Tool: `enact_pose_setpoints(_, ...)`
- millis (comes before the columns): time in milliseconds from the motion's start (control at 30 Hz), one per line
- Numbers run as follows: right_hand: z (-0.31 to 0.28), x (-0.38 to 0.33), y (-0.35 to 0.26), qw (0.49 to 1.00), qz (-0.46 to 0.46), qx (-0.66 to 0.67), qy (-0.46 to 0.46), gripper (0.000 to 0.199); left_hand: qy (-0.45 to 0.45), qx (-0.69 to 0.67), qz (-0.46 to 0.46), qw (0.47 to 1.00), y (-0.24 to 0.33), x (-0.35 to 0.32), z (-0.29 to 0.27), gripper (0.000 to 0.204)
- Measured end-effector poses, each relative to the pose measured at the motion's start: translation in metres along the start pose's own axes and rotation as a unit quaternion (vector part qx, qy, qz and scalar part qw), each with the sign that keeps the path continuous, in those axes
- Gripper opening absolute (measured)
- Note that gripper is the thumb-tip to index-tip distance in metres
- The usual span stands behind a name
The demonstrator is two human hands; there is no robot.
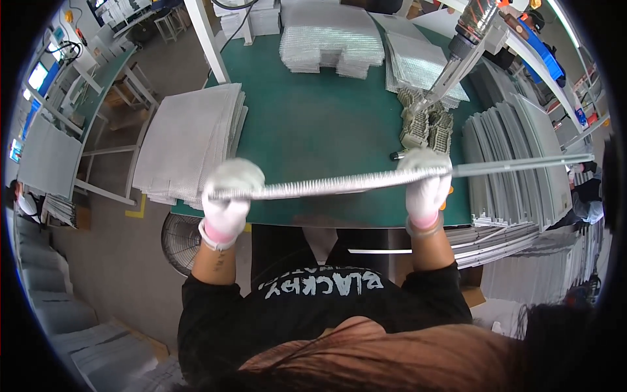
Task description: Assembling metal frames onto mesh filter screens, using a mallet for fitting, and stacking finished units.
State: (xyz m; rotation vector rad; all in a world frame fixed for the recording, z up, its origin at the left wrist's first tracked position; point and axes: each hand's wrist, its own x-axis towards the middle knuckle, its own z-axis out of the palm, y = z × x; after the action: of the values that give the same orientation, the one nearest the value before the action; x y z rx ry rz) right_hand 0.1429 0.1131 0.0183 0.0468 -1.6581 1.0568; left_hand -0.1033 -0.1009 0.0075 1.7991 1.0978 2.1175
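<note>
Table: your green work table [313, 124] fills the middle of the view, and you stand at its near edge.
Left stack: a tall pile of pale grey sheets [186, 140] sits on the table's left end and overhangs its corner.
Right panels: long grey ribbed panels [516, 163] lie in overlapping rows along the right side, running off the near edge.
Far stacks: piles of silvery textured sheets [330, 39] rest at the far edge, with another pile [418, 62] just to their right.
Strip: you hold a long, thin, toothed metal strip [326, 186] level across your body, above the near edge of the table; a smooth pale rail [522, 164] runs on from its right end over the ribbed panels.
Hanging tool: a suspended power tool [457, 49] points down toward the far right part of the table.
Small parts: a cluster of beige blocky parts [424, 124] stands below the tool's tip, just beyond your right hand.
Left hand: your white-gloved left hand [228, 196] is closed around the strip's left end.
Right hand: your white-gloved right hand [428, 183] is closed around the strip near its right end.
</note>
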Motion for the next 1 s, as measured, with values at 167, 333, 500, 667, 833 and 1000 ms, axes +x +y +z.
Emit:
enact_pose_setpoints(167,-0.026,-0.053,-0.016,0.984,-0.059,0.081,-0.147,0.028,-0.377,-0.088,-0.078,0.919,0.006,-0.023,0.001,0.030)
enact_pose_setpoints(333,-0.059,-0.093,-0.034,0.952,-0.056,0.096,-0.286,0.017,-0.467,0.175,-0.163,0.851,-0.023,-0.061,-0.018,0.051)
enact_pose_setpoints(500,-0.066,-0.096,-0.034,0.948,-0.055,0.052,-0.308,0.018,-0.480,0.256,-0.172,0.822,-0.069,-0.065,-0.029,0.049)
enact_pose_setpoints(667,-0.063,-0.097,-0.028,0.960,-0.041,0.044,-0.274,0.017,-0.507,0.410,-0.212,0.728,-0.054,-0.055,-0.038,0.047)
enact_pose_setpoints(833,-0.065,-0.100,-0.042,0.956,-0.022,0.026,-0.291,0.016,-0.572,0.270,-0.213,0.745,-0.083,-0.017,-0.021,0.035)
enact_pose_setpoints(1000,-0.054,-0.099,-0.040,0.964,-0.024,0.049,-0.260,0.019,-0.624,0.103,-0.241,0.736,-0.142,-0.043,0.058,0.063)
